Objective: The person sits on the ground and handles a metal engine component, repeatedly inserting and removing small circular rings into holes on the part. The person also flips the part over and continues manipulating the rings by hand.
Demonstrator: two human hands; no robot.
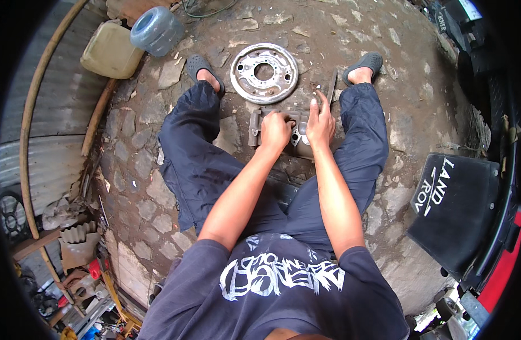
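A brown-grey cast metal part (301,149) with a flanged port lies on the ground between my legs. My left hand (276,130) is closed over its left side, fingers curled toward the middle. What those fingers grip is hidden. At the part's right side my right hand (321,124) is held up, thumb and forefinger stretched out and apart, with nothing plainly held. Just beyond the part lies a round silver metal plate (243,85) with a large centre hole and smaller holes around it. A narrow flat metal bar (333,85) lies near my right foot.
Uneven stone and dirt ground (144,158) surrounds me. A blue water jug (157,31) and a yellowish jerrycan (111,51) stand at the far left. Tools and scrap (85,289) crowd the near left. A vehicle's black mud flap (453,209) hangs at the right.
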